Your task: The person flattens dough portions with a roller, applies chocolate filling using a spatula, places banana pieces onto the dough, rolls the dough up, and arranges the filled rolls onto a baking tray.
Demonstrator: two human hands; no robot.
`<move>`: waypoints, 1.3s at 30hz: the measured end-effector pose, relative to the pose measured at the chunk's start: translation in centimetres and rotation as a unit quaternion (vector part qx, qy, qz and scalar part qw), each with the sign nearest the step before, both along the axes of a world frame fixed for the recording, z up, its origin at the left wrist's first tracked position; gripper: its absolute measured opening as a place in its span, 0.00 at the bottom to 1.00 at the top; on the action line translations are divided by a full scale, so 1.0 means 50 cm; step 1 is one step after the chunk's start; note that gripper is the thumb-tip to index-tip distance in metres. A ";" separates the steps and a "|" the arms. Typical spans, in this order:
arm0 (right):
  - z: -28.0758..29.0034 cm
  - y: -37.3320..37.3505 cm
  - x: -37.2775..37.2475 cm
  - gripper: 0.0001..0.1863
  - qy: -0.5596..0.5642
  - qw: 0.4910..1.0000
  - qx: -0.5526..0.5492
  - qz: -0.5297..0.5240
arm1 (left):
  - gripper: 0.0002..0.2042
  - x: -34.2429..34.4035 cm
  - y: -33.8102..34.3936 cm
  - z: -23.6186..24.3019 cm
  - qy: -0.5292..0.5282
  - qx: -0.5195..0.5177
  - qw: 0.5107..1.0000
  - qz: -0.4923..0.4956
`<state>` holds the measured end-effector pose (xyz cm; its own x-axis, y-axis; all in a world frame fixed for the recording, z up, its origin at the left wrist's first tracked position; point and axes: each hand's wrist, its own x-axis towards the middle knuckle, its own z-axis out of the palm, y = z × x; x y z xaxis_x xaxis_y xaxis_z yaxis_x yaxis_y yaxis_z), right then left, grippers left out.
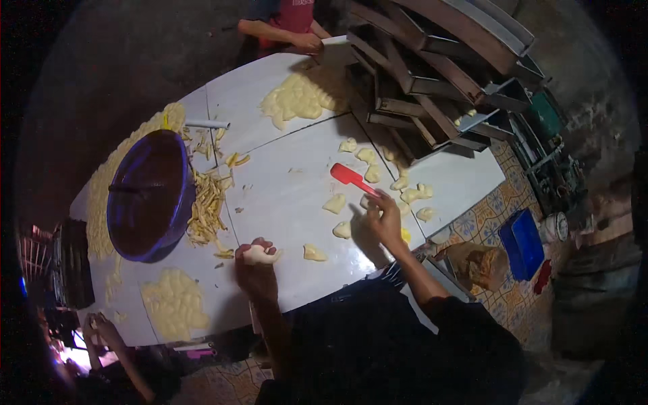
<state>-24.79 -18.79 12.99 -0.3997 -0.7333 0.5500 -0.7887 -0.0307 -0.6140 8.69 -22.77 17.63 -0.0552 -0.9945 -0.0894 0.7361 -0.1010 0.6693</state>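
Observation:
My left hand point(255, 270) has its fingers curled round a pale dough piece point(259, 254), just above the white tiled table point(256, 202) and right of a purple bowl point(178, 226) of brown filling with a dark handle in it. My right hand point(383, 223) grips a red spatula point(347, 174) by its handle, head pointing away from me. Small dough lumps point(335, 203) lie scattered around that hand. A heap of yellowish strips point(206, 206) lies beside the bowl, and flattened dough pieces point(172, 304) cover patches of the table at near left and back.
Stacked dark metal trays point(439, 81) stand at back right. A person's hand point(309, 42) rests at the far edge; another person's hands point(101, 327) hold something small at lower left. A blue crate point(520, 243) and a brown sack point(479, 266) are on the patterned floor to the right.

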 end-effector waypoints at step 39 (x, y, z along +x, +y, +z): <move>0.116 0.015 0.002 0.20 -0.179 0.965 0.144 0.129 | 0.17 -0.053 0.084 -0.105 0.086 0.040 0.995 0.015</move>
